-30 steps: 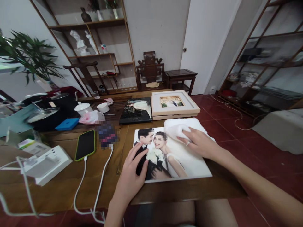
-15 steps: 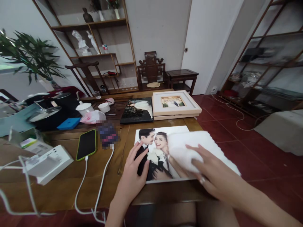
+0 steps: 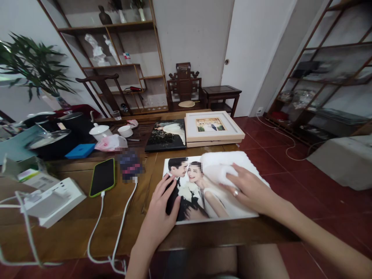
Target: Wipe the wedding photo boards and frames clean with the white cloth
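A large wedding photo panel (image 3: 215, 199) lies flat near the table's front edge, showing a couple in black and white clothes. My left hand (image 3: 162, 201) rests on its left side with fingers spread. A bunched white cloth (image 3: 216, 164) covers the panel's upper right part, and my right hand (image 3: 247, 188), wearing a ring, grips it and presses it on the surface. Beyond the panel lie a dark photo panel (image 3: 167, 133) and a white-matted picture frame (image 3: 213, 124) stacked on another flat piece.
A green-edged phone (image 3: 102, 177) with a white cable lies left of the panel, beside a blurred-out dark object (image 3: 131, 166). Farther left are a white box (image 3: 56, 201), a blue box (image 3: 80, 151), a white teapot (image 3: 100, 131) and dark pots (image 3: 50, 141).
My right hand has moved the white cloth up and slightly left over the panel, uncovering more of its lower right part. My left hand stays in place on the panel.
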### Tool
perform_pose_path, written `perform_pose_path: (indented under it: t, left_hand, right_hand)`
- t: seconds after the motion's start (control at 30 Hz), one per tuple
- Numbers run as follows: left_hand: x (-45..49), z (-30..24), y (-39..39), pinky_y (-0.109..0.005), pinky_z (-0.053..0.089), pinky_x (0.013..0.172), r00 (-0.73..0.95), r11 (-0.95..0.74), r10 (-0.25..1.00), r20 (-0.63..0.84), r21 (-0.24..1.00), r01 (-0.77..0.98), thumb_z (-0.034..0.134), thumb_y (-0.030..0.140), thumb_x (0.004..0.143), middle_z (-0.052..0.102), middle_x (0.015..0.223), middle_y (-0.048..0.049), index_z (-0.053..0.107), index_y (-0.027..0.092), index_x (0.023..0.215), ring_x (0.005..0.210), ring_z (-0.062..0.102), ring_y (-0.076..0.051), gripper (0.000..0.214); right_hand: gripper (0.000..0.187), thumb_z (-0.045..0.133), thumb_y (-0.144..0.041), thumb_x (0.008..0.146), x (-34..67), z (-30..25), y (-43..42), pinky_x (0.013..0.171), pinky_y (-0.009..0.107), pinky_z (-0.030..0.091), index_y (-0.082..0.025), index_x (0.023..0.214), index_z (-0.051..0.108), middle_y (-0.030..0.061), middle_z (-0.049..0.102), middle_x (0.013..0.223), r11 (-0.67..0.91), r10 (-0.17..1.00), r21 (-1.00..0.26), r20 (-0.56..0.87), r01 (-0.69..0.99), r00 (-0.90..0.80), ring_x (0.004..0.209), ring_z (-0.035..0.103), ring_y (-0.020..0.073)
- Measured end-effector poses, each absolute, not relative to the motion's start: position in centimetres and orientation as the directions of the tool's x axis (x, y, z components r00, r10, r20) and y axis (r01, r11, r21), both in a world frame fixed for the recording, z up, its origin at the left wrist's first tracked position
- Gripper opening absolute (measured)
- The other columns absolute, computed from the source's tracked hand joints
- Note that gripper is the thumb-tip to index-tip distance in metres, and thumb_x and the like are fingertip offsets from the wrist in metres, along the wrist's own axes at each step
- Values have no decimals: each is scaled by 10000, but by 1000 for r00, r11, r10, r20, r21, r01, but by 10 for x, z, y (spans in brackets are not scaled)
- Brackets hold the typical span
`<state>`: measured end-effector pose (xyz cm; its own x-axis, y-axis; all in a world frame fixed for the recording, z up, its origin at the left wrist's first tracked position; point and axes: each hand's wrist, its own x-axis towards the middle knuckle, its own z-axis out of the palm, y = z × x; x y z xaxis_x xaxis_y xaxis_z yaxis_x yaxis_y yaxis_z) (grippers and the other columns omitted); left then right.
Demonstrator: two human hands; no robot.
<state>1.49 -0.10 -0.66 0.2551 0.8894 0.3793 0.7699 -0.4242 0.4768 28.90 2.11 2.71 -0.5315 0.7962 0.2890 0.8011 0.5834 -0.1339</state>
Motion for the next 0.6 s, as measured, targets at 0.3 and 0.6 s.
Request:
perform_pose_path:
  t: [0.3,0.6]
  left_hand:
    - [14,-7,-2,-436,308,1101,249,-409,901,355,505,760,431,262,906,408,1421,-116,442,183,1323,1358,313,-225,425]
    - [14,-9,-1,-454,335,1085,239,-413,896,375,502,760,458,258,894,430,1408,-112,468,205,1295,1342,346,-236,405]
  right_hand:
    - [214,413,-136,868,277,28,69,876,456,435,-160,943,612,145,606,1066,578,796,-163,331,800,-507,1021,536,287]
    - [162,495,-108,690,285,22,-63,1074,568,257,-206,744,611,130,478,1366,692,706,-126,324,711,-630,1356,245,313]
